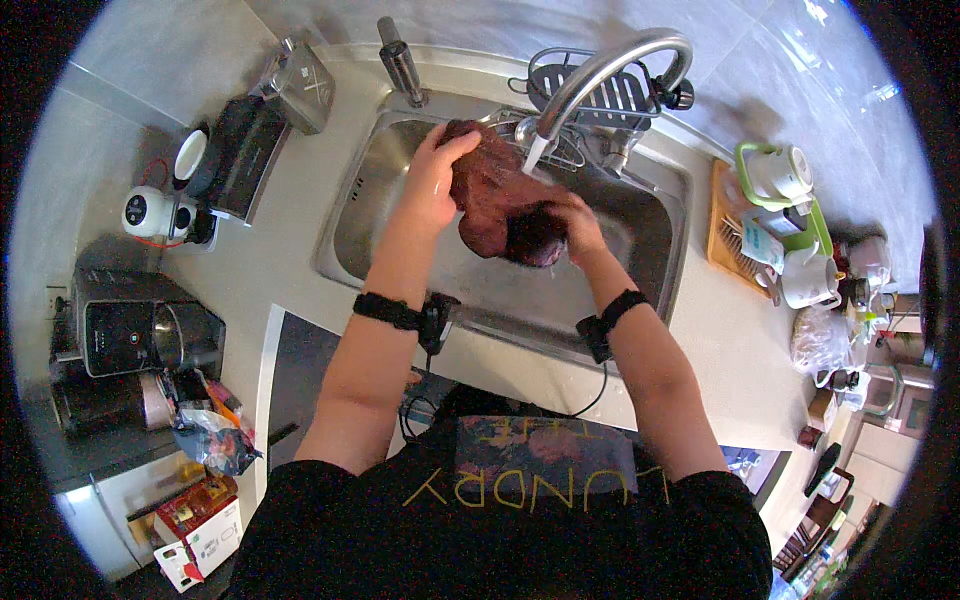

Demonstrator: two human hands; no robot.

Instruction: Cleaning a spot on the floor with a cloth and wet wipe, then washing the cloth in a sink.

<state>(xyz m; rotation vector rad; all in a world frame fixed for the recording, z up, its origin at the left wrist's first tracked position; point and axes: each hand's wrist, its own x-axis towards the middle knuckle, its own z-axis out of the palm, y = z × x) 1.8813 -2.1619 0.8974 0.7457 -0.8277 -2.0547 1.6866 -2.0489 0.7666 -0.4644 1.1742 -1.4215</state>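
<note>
A limp, wet, dark reddish-brown piece [491, 184] is stretched between my two hands over the stainless steel sink [420, 259]. Whether it is raw meat or cloth I cannot tell; its lower right part is darker and glossy. My left hand [435, 176] grips its upper left end, thumb on top. At the lower right end, my right hand [579, 225] holds it, with the fingers partly hidden behind it. Water runs from the curved metal faucet [581, 82] onto or just beside the piece. Black straps with small devices circle both wrists.
Behind the faucet hangs a slotted dark rack [592, 94]. A dark cylindrical bottle or grinder [401, 67] stands at the sink's back left corner. A wooden tray [731, 240] and a white kettle [810, 279] are on the right counter. Leftward sits a black appliance [120, 337].
</note>
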